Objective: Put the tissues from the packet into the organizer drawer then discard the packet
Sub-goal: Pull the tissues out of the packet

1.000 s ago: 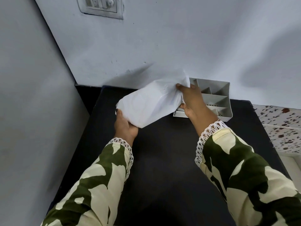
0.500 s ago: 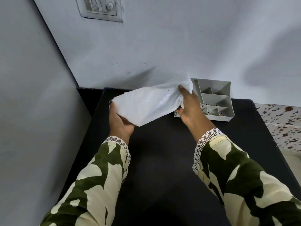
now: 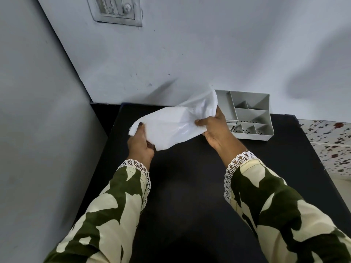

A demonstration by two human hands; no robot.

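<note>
A white plastic tissue packet [image 3: 171, 126] hangs in the air above the black table [image 3: 190, 186], held at both ends. My left hand [image 3: 140, 145] grips its lower left end. My right hand [image 3: 214, 128] pinches the upper right end, where white tissue [image 3: 205, 107] bulges at the packet's mouth. The grey organizer [image 3: 250, 114] with several compartments stands against the back wall, just right of my right hand; its lower left part is hidden behind that hand.
Grey walls meet in a corner at the back left. A switch plate [image 3: 115, 10] is fixed high on the back wall. A speckled white surface [image 3: 330, 145] lies to the right of the table.
The packet has come lower and flatter, its left end pulled further left. My right hand has shifted its hold on the right end, uncovering more of the organizer.
</note>
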